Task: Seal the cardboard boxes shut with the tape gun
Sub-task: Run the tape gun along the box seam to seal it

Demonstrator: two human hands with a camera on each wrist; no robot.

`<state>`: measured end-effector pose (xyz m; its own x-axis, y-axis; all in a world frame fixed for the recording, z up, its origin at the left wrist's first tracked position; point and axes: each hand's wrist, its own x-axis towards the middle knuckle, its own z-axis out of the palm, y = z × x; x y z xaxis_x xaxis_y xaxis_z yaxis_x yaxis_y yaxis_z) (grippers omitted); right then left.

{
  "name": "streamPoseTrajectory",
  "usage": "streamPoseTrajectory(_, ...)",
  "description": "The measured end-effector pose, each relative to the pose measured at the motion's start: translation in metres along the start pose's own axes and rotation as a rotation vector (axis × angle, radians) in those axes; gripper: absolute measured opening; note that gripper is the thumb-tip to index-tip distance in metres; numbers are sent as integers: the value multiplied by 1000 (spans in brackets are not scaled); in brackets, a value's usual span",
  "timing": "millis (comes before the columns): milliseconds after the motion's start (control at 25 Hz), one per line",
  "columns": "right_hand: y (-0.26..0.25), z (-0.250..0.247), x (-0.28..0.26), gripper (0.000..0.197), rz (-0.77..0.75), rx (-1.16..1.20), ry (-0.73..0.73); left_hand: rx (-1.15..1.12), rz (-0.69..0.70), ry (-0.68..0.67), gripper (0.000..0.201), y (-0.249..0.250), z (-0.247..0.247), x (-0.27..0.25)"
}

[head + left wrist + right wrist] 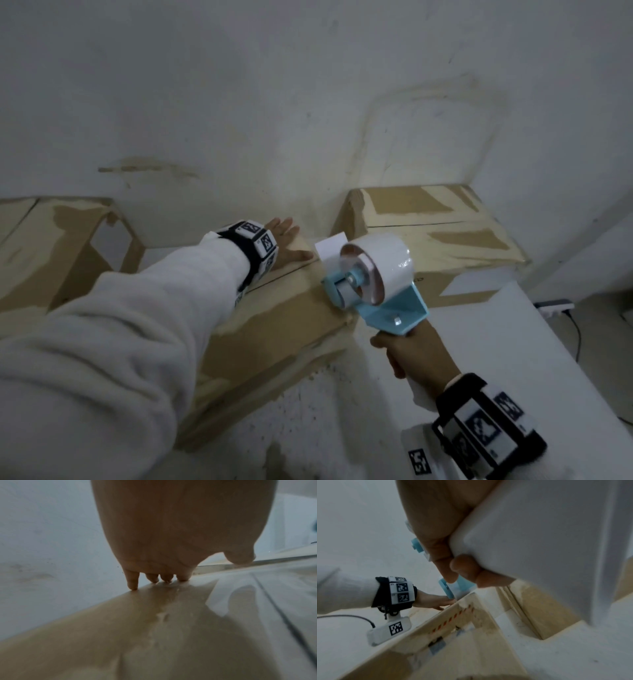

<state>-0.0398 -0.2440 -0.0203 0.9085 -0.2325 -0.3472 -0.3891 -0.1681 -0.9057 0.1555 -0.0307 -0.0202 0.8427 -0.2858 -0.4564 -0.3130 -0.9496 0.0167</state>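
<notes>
I see three brown cardboard boxes along the wall, all scuffed and patched with pale old tape. The middle box (pixel 281 308) has its flaps down, with a dark seam running across the top. The left box (pixel 51 246) and the right box (pixel 428 233) stand apart from it on either side, and the right one's seam is also closed. The tape gun (pixel 373 284) has a pale blue frame and a white roll (pixel 387 260). My right grip (pixel 411 353) holds it tilted, nose at the middle box's right edge. A loose tape end (pixel 330 246) stands up.
</notes>
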Motion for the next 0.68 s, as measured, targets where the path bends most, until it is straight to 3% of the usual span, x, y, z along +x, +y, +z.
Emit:
streamPoseTrajectory(160, 16, -12, -9, 15, 12, -33, -9, 35, -65, -21, 89, 8, -5, -5)
streamPoseTrajectory(280, 18, -12, -8, 14, 15, -36, -10, 81, -51, 13, 84, 30, -12, -37)
streamPoseTrajectory(400, 19, -13, -7, 14, 11, -25, -31, 12, -4, 2, 98, 53, 1, -87)
streamPoseTrajectory(480, 19, -15, -8, 13, 3, -29, -49, -30, -58, -5, 113, 78, 26, -115)
streamPoseTrajectory(680, 18, -18, -5, 15, -10, -30, -87, -64, -163, 181, 127, 106, 61, -97)
